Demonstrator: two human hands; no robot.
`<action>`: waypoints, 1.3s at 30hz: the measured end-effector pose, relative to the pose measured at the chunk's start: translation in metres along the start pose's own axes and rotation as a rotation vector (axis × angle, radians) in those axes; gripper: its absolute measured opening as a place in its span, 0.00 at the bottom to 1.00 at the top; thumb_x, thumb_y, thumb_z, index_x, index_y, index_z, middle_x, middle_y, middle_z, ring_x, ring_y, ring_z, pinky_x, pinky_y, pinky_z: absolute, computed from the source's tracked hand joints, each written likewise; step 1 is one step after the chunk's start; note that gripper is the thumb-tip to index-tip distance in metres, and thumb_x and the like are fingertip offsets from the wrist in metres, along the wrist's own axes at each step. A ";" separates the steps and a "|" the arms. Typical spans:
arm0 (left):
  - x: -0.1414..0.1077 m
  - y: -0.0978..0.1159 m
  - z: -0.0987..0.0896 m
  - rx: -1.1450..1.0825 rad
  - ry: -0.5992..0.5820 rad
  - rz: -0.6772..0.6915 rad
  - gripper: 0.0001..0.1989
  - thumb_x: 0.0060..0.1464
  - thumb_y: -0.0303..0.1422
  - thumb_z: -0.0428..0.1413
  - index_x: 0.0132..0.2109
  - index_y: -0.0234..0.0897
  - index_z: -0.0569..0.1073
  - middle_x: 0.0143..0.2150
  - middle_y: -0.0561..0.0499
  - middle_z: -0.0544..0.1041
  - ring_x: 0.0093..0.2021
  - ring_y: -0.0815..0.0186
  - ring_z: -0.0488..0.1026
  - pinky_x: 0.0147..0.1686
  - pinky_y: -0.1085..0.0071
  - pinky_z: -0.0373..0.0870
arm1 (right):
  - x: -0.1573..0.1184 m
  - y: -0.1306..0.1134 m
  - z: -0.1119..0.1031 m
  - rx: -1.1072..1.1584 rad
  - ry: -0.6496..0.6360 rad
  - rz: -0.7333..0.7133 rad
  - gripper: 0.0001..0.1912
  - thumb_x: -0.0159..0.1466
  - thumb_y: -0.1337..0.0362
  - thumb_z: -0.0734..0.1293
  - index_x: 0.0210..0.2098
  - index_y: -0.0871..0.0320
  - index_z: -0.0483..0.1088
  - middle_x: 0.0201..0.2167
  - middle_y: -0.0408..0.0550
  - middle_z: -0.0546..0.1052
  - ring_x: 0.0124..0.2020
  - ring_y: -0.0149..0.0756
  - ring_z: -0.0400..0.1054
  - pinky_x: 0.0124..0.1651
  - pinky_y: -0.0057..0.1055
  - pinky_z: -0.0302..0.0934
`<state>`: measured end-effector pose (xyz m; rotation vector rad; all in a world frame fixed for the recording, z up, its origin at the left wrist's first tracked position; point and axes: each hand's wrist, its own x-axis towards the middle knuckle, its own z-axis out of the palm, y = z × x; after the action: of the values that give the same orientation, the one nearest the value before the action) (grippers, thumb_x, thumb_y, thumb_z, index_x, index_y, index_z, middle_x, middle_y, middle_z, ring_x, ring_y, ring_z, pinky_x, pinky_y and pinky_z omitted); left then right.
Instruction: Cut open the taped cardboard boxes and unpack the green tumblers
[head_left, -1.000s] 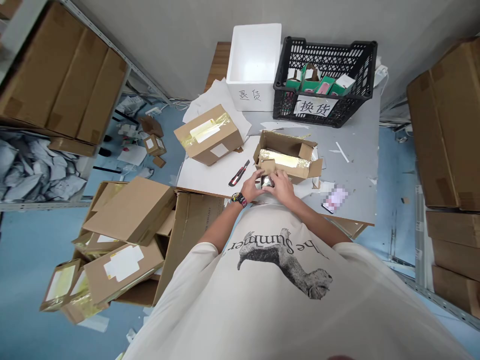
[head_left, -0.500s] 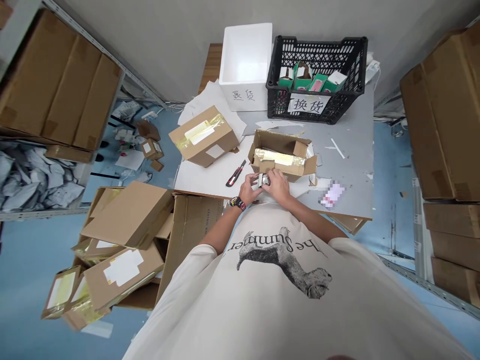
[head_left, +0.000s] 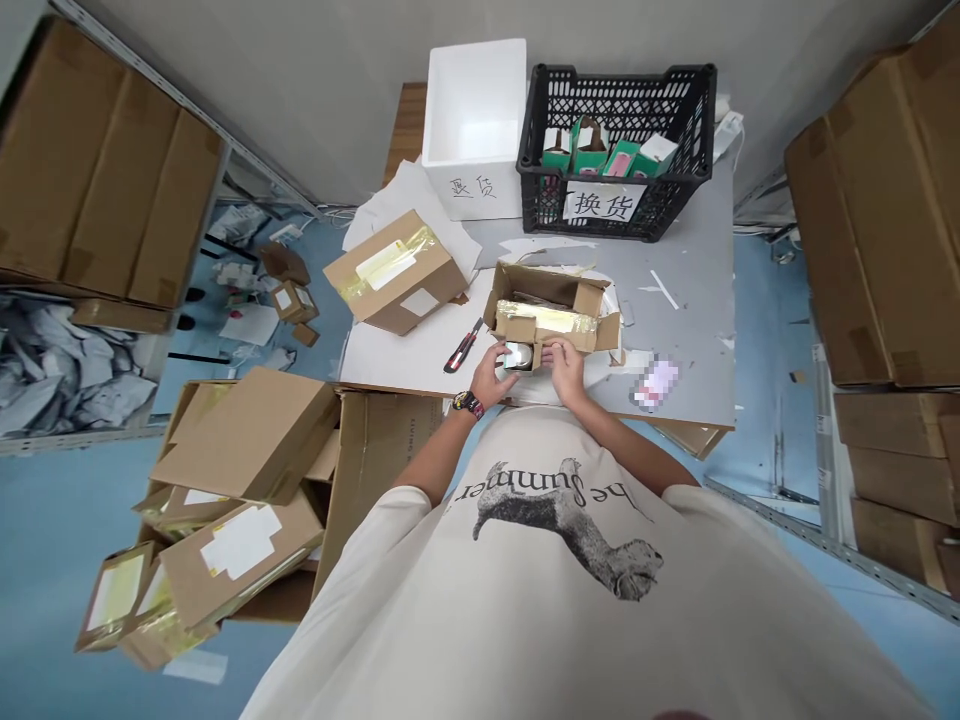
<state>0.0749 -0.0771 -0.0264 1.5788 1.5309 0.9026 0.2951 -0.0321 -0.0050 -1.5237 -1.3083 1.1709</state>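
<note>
Small silver-wrapped packet, probably light and slippery, best held by its edges, sits clenched between left hand and right hand.

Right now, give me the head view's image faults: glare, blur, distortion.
In the head view, the wide lens bows the steel shelf rail and swells the T-shirt; the silver item between the hands shows a small glare; the pixelated patch on the table hides what lies there; lighting is even, shadows soft.
</note>
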 end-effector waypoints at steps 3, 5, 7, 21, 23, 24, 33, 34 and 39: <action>0.001 0.003 0.001 0.018 -0.001 -0.006 0.27 0.62 0.42 0.69 0.63 0.42 0.73 0.81 0.31 0.72 0.80 0.44 0.74 0.68 0.45 0.83 | 0.003 0.002 0.009 -0.009 -0.091 0.011 0.19 0.78 0.50 0.63 0.55 0.55 0.79 0.47 0.56 0.87 0.42 0.45 0.83 0.53 0.44 0.82; 0.002 0.003 -0.001 0.034 -0.005 -0.014 0.27 0.61 0.41 0.70 0.63 0.42 0.74 0.81 0.32 0.72 0.78 0.43 0.75 0.67 0.45 0.83 | 0.004 -0.001 0.014 -0.111 -0.112 -0.034 0.21 0.74 0.53 0.69 0.60 0.57 0.80 0.57 0.61 0.86 0.42 0.45 0.83 0.52 0.44 0.82; 0.004 0.003 -0.004 0.041 -0.004 -0.028 0.29 0.60 0.42 0.71 0.64 0.42 0.74 0.80 0.32 0.74 0.75 0.44 0.79 0.67 0.44 0.84 | 0.005 -0.004 0.015 -0.181 -0.134 -0.075 0.26 0.71 0.57 0.71 0.66 0.57 0.80 0.65 0.65 0.83 0.43 0.45 0.83 0.51 0.44 0.83; 0.010 -0.004 -0.023 0.002 -0.047 -0.002 0.51 0.58 0.43 0.75 0.82 0.43 0.63 0.79 0.31 0.75 0.72 0.45 0.81 0.65 0.48 0.85 | -0.013 0.000 -0.006 -0.167 -0.228 -0.331 0.28 0.76 0.68 0.58 0.64 0.53 0.85 0.73 0.57 0.82 0.74 0.45 0.77 0.75 0.49 0.74; 0.013 -0.004 -0.026 0.015 -0.087 0.009 0.49 0.59 0.43 0.73 0.82 0.44 0.65 0.80 0.32 0.74 0.70 0.46 0.82 0.64 0.49 0.85 | -0.015 0.005 -0.007 -0.183 -0.256 -0.335 0.29 0.74 0.68 0.61 0.67 0.53 0.83 0.75 0.58 0.80 0.76 0.47 0.76 0.73 0.48 0.76; 0.015 -0.005 -0.028 0.023 -0.105 0.012 0.48 0.59 0.42 0.73 0.82 0.44 0.66 0.80 0.33 0.74 0.69 0.46 0.83 0.63 0.49 0.86 | -0.015 0.006 -0.007 -0.199 -0.272 -0.335 0.29 0.72 0.68 0.62 0.68 0.53 0.83 0.75 0.58 0.80 0.77 0.48 0.75 0.74 0.49 0.76; 0.033 -0.015 -0.023 0.058 -0.163 0.006 0.46 0.55 0.41 0.75 0.77 0.42 0.70 0.75 0.35 0.79 0.65 0.46 0.85 0.61 0.48 0.86 | -0.011 0.004 -0.007 -0.320 -0.321 -0.301 0.29 0.69 0.66 0.72 0.69 0.51 0.80 0.79 0.59 0.76 0.79 0.53 0.73 0.80 0.54 0.70; 0.034 -0.015 -0.022 0.065 -0.166 0.010 0.46 0.55 0.41 0.76 0.77 0.42 0.71 0.75 0.35 0.80 0.65 0.46 0.85 0.60 0.49 0.86 | -0.010 0.004 -0.006 -0.324 -0.327 -0.300 0.28 0.69 0.66 0.73 0.69 0.52 0.80 0.79 0.59 0.75 0.78 0.53 0.73 0.80 0.54 0.70; 0.038 -0.018 -0.021 0.110 -0.191 0.017 0.43 0.53 0.46 0.78 0.71 0.42 0.73 0.67 0.39 0.85 0.59 0.48 0.86 0.58 0.50 0.87 | -0.009 0.002 -0.005 -0.334 -0.347 -0.299 0.28 0.69 0.67 0.75 0.68 0.51 0.80 0.79 0.59 0.76 0.77 0.53 0.74 0.79 0.54 0.70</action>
<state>0.0496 -0.0383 -0.0327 1.7063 1.4546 0.6650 0.2999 -0.0414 -0.0045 -1.3202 -1.9720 1.0906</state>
